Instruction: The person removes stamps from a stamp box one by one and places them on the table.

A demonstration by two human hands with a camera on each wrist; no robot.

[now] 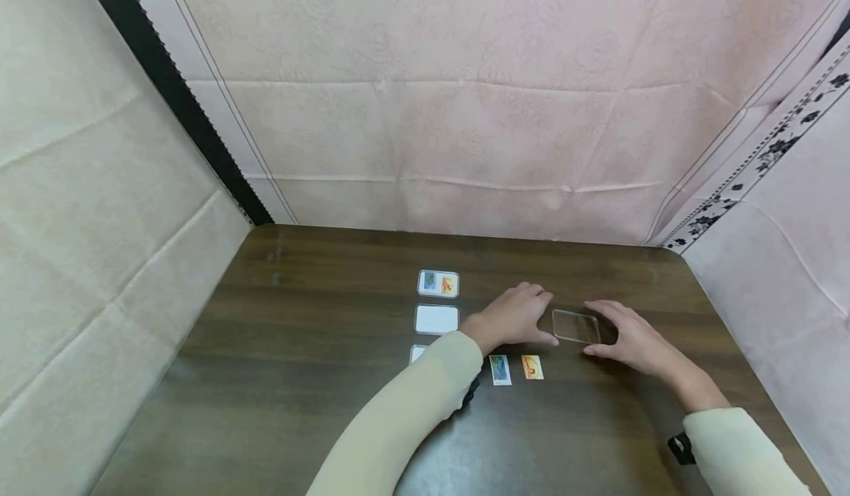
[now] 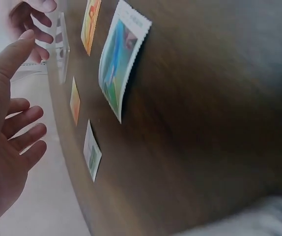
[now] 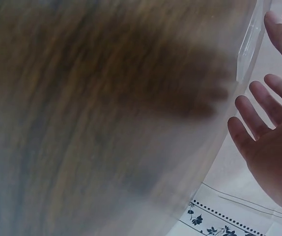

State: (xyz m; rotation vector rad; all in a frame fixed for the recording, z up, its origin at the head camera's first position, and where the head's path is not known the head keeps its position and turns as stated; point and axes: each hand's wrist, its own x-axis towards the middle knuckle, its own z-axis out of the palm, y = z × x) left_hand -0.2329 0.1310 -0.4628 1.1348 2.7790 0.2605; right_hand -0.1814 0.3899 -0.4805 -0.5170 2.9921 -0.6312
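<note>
A clear, shallow rectangular case [image 1: 575, 327] lies on the table between the two hands. My left hand [image 1: 510, 317] is just to its left, with fingers spread and holding nothing. From the right, my right hand [image 1: 627, 335] reaches toward the case, thumb and fingers apart; whether they touch its edge I cannot tell. Nearer me lie a blue-green stamp [image 1: 500, 370] and an orange stamp [image 1: 532, 367]. The left wrist view shows two more, an orange-toned stamp [image 2: 75, 101] and a pale stamp with green [image 2: 92, 151], hidden by my left hand in the head view.
Left of my left hand stands a column of white rectangles. The far card [image 1: 438, 283] bears two small pictures, the middle card [image 1: 436, 319] looks blank, and a third card [image 1: 417, 352] is partly behind my sleeve. Pale cloth [image 1: 425, 134] hangs beyond the brown table [image 1: 319, 400].
</note>
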